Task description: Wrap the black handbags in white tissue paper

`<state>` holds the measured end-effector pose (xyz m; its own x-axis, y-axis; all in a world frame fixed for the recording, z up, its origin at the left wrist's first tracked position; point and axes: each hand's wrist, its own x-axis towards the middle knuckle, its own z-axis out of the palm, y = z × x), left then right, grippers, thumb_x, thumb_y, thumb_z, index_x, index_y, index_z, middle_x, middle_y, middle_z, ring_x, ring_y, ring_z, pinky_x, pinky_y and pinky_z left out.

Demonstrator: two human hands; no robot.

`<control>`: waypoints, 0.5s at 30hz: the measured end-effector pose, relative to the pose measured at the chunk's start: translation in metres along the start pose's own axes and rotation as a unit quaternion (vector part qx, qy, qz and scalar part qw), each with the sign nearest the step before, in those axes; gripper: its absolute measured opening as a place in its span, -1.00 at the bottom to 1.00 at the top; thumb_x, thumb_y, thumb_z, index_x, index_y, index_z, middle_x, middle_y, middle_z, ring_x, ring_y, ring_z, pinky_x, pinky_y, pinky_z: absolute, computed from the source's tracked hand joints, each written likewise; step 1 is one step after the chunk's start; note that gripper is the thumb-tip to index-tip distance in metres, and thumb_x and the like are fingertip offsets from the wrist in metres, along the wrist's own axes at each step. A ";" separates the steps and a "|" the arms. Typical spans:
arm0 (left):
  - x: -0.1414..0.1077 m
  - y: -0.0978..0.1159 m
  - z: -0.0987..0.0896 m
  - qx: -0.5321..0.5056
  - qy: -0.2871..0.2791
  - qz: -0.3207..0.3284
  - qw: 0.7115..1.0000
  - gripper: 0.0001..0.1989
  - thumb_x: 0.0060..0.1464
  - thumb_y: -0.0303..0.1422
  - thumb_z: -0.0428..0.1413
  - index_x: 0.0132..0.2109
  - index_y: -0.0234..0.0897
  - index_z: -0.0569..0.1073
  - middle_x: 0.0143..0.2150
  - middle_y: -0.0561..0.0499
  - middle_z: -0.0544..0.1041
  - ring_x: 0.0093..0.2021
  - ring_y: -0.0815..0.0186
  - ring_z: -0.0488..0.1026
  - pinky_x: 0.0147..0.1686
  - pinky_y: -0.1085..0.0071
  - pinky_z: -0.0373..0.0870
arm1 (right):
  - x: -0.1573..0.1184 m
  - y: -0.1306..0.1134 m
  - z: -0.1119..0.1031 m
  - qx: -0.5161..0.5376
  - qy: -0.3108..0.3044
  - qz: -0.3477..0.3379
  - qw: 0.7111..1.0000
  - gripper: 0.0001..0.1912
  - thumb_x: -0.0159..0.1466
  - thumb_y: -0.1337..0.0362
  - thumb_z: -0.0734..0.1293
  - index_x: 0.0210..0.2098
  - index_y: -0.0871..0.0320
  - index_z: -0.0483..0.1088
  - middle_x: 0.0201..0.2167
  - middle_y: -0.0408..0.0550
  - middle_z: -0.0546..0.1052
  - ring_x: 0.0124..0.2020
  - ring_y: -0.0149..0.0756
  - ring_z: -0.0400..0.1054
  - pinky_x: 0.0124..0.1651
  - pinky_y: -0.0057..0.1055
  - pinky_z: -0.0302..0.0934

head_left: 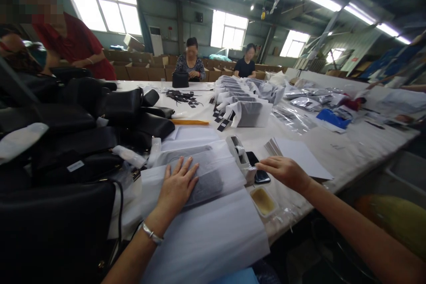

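My left hand [179, 182] lies flat, fingers spread, on white wrapping paper [216, 235]. Through the thin paper shows a dark flat item [206, 186], probably a black bag like those nearby. At the front end of a grey tape dispenser [236, 148], my right hand [282, 171] has its fingertips pinched on a bit of clear tape [251, 169]. Partly behind that hand rests a dark phone [262, 177]. A small clear tray with a yellowish inside [262, 200] sits just in front of the phone.
Black handbags [56, 213] are heaped at the left. Paper-wrapped bags [246, 108] with black tags stand in a row farther back. White card sheets [302, 157] lie at the right, near plastic bags [293, 117]. Co-workers [191, 66] are around the table.
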<state>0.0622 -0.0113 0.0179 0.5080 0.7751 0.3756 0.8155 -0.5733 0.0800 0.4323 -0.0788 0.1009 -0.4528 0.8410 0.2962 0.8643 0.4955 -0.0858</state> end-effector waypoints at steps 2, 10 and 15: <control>0.000 0.001 -0.002 -0.001 -0.004 -0.003 1.000 -0.58 0.31 -0.22 -0.04 0.27 -0.06 0.33 0.38 -0.02 0.23 0.38 -0.05 0.12 0.22 -0.20 0.17 | 0.029 -0.009 0.002 0.043 -0.031 -0.010 0.999 -0.73 0.36 0.24 0.23 -0.11 -0.05 0.57 -0.15 -0.06 0.62 -0.16 -0.27 0.47 -0.02 -0.35 0.29; -0.001 0.001 0.001 -0.020 0.000 -0.016 1.000 -0.58 0.31 -0.22 -0.03 0.27 -0.01 0.31 0.39 -0.01 0.22 0.39 -0.02 0.10 0.23 -0.21 0.15 | 0.155 -0.040 0.048 0.075 -0.103 -0.138 0.982 -0.69 0.33 0.03 0.26 -0.32 0.03 0.57 -0.35 -0.07 0.59 -0.39 -0.35 0.39 -0.32 -0.46 0.09; -0.001 0.001 0.001 -0.030 0.000 -0.023 0.999 -0.58 0.32 -0.18 -0.06 0.28 0.01 0.30 0.39 0.02 0.22 0.39 -0.01 0.10 0.23 -0.23 0.15 | 0.214 -0.038 0.065 0.030 -0.157 -0.182 0.970 -0.74 0.25 0.03 0.36 -0.41 0.04 0.56 -0.44 -0.15 0.58 -0.46 -0.38 0.35 -0.42 -0.46 -0.02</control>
<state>0.0631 -0.0125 0.0170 0.4702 0.8014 0.3696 0.8199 -0.5517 0.1530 0.2882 0.0961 0.1060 -0.7778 0.6284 0.0139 0.6250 0.7756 -0.0883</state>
